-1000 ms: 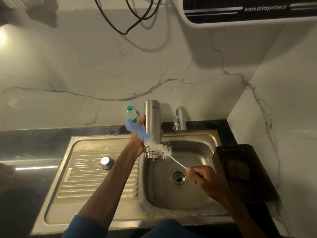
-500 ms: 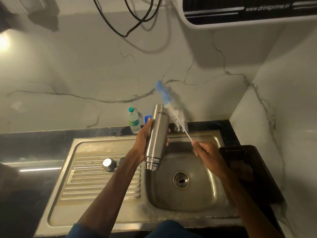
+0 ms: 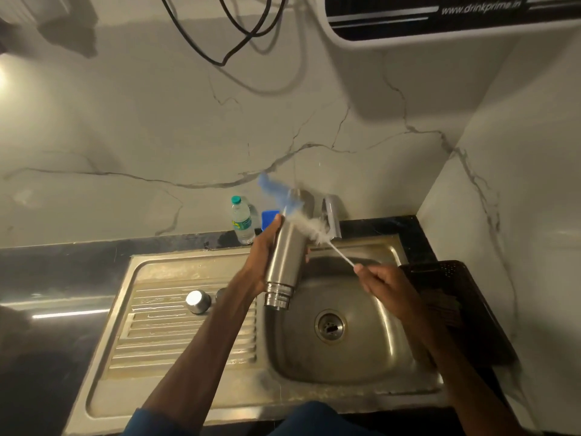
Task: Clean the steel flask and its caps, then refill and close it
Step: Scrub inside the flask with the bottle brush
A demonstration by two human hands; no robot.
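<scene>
My left hand [image 3: 259,262] grips the steel flask [image 3: 284,259] over the sink basin, mouth pointing down toward me. My right hand [image 3: 382,283] holds the thin white handle of a bottle brush [image 3: 301,221]. Its blue and white bristles lie across the flask's upper end, blurred. A round steel cap [image 3: 198,301] rests on the drainboard to the left. A second dark cap [image 3: 221,292] peeks out beside my left wrist, mostly hidden.
The steel sink [image 3: 408,350] has a drain [image 3: 329,326] in the middle and a tap [image 3: 331,220] at the back. A small plastic water bottle [image 3: 242,220] and a blue object [image 3: 269,217] stand against the marble wall. A dark basket [image 3: 452,306] sits right of the basin.
The brush swung from the flask's left side up and over to its right, then down against the flask's upper end. The flask tilted slightly. My right hand rose from the basin toward the tap.
</scene>
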